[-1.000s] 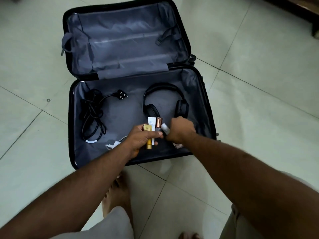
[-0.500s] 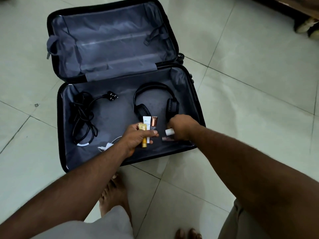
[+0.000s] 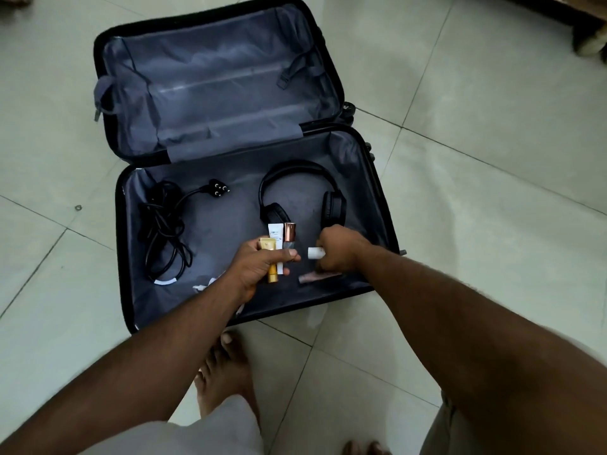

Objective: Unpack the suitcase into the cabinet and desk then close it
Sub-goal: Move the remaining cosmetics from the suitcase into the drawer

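A black suitcase (image 3: 122, 244) lies open on the tiled floor, its grey-lined lid flat behind the near half. In the near half lie black headphones (image 3: 295, 188) and a coiled black power cable (image 3: 164, 234). My left hand (image 3: 259, 267) grips a bunch of small cosmetic tubes (image 3: 275, 236): a yellow one, a white one and one with a copper cap. My right hand (image 3: 338, 251) holds a small white tube (image 3: 314, 252) just above the lining. A slim pinkish item (image 3: 315, 276) lies on the lining under that hand.
A white cable end (image 3: 202, 285) shows beside my left wrist. My bare feet (image 3: 223, 372) stand on the tiles just in front of the suitcase. Dark furniture with a pale foot (image 3: 588, 44) sits at the top right corner.
My right hand has drawn apart from the left hand with the small white tube, uncovering the pinkish item on the lining. The left hand keeps its bunch of tubes.
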